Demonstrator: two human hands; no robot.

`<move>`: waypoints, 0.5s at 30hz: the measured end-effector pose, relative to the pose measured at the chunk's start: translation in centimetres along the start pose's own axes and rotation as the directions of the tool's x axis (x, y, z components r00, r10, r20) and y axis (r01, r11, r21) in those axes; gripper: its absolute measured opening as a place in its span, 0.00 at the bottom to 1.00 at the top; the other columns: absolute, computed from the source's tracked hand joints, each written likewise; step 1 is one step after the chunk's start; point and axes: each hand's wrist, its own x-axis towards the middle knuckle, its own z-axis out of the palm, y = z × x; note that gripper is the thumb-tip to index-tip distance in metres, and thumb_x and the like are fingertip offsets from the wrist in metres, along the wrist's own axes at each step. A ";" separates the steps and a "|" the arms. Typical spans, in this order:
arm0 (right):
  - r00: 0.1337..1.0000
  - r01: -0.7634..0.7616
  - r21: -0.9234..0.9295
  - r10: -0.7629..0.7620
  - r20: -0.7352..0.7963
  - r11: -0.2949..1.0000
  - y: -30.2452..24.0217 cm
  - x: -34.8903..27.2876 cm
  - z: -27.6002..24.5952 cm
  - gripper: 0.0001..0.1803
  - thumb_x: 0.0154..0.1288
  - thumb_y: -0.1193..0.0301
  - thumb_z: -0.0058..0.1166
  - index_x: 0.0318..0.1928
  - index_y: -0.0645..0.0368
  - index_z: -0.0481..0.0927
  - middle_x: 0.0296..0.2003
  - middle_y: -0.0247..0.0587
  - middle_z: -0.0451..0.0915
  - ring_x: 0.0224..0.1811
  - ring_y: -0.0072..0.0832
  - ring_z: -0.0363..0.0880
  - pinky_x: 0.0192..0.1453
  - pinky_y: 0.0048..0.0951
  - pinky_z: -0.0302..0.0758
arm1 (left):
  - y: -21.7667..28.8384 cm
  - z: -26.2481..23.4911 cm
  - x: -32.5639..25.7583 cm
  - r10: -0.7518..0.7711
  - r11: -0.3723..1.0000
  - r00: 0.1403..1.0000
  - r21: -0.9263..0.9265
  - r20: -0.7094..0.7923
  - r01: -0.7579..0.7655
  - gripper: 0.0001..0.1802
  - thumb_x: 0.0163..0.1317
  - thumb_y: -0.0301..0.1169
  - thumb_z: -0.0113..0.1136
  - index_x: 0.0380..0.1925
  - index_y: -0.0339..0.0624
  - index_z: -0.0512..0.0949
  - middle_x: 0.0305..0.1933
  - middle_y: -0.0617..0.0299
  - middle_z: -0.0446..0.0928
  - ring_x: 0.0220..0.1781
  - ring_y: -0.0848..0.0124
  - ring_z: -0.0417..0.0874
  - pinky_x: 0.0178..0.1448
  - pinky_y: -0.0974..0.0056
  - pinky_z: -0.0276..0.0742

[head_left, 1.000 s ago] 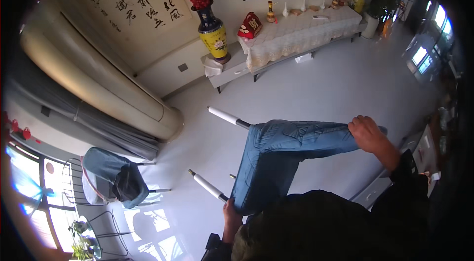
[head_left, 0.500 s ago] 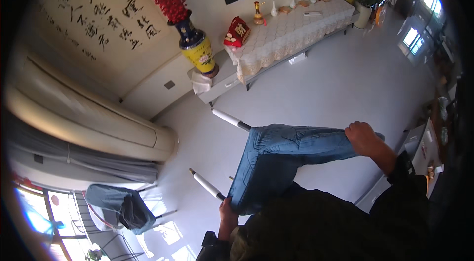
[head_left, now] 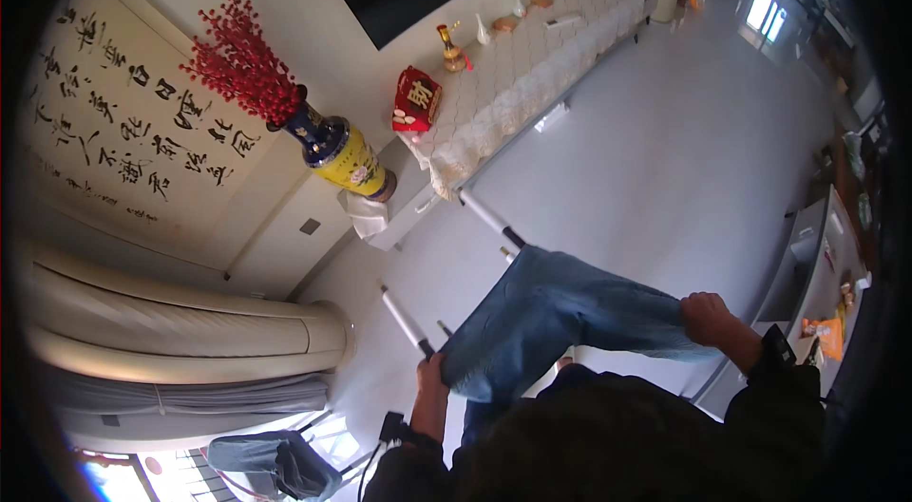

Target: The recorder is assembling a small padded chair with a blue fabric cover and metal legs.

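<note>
Left hand (head_left: pixel 432 380) at 7 o'clock and right hand (head_left: pixel 708 317) at 4 o'clock, each closed on an edge of the jeans (head_left: pixel 546 322), hold them stretched over the rack (head_left: pixel 408 323); apparently mid-hanging, next needing an even lowering onto its bars.

Jeans (head_left: pixel 551 322): blue denim, matt, creased. Vase (head_left: pixel 344 158): glossy glazed ceramic. Tablecloth (head_left: pixel 518 84): white textured cloth. Floor (head_left: pixel 665 151): smooth, grey.

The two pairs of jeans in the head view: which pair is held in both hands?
The spread blue jeans, gripped by the left hand and right hand. The other jeans lie draped, untouched, at the lower left.
</note>
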 end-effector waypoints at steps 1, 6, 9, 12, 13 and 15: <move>1.000 -0.013 0.008 0.013 0.018 1.000 -0.3 -0.2 0.7 0.09 0.41 0.77 0.49 0.28 0.64 0.74 0.29 0.50 0.74 0.35 0.40 0.73 0.41 0.37 0.70 | 0.4 0.7 1.1 -0.011 1.000 0.997 0.008 0.081 0.011 0.17 0.43 0.26 0.54 0.32 0.24 0.68 0.29 0.48 0.72 0.29 0.60 0.76 0.33 0.60 0.75; 0.993 -0.099 0.023 0.097 0.063 0.995 -3.0 1.0 0.9 0.09 0.41 0.77 0.49 0.28 0.63 0.74 0.28 0.50 0.74 0.34 0.41 0.74 0.40 0.36 0.71 | -0.9 1.0 8.5 -0.136 0.989 0.991 0.047 -0.016 0.137 0.17 0.41 0.26 0.56 0.31 0.23 0.68 0.28 0.48 0.72 0.28 0.59 0.77 0.32 0.60 0.75; 0.988 -0.153 0.055 0.152 0.014 0.987 -5.0 1.3 2.6 0.10 0.41 0.76 0.49 0.29 0.63 0.74 0.27 0.50 0.74 0.33 0.41 0.75 0.39 0.35 0.71 | -1.0 1.3 11.1 -0.185 0.974 0.983 0.129 -0.005 0.184 0.18 0.40 0.26 0.56 0.31 0.23 0.68 0.28 0.47 0.72 0.28 0.59 0.77 0.32 0.60 0.75; 0.975 -0.223 0.090 0.222 0.019 0.971 -6.8 2.0 2.5 0.10 0.41 0.76 0.49 0.29 0.64 0.74 0.28 0.50 0.75 0.33 0.42 0.75 0.40 0.36 0.72 | 0.1 1.9 14.2 -0.258 0.955 0.960 0.177 0.109 0.236 0.17 0.39 0.27 0.57 0.29 0.25 0.69 0.27 0.50 0.72 0.25 0.61 0.76 0.29 0.60 0.73; 0.976 -0.216 0.080 0.214 0.034 0.973 -7.6 2.6 2.6 0.10 0.41 0.76 0.49 0.29 0.64 0.74 0.28 0.50 0.75 0.33 0.42 0.75 0.40 0.36 0.72 | 0.3 1.4 15.2 -0.213 0.950 0.976 0.245 0.052 0.195 0.17 0.39 0.28 0.57 0.29 0.26 0.70 0.26 0.50 0.73 0.25 0.62 0.76 0.28 0.61 0.73; 0.970 -0.195 0.096 0.177 0.167 0.976 -8.8 3.9 3.7 0.10 0.41 0.76 0.48 0.29 0.65 0.74 0.28 0.52 0.75 0.33 0.43 0.75 0.40 0.36 0.72 | 0.4 1.7 16.7 -0.121 0.919 0.992 0.372 -0.047 0.130 0.12 0.41 0.28 0.56 0.24 0.28 0.70 0.22 0.55 0.71 0.21 0.64 0.73 0.25 0.61 0.71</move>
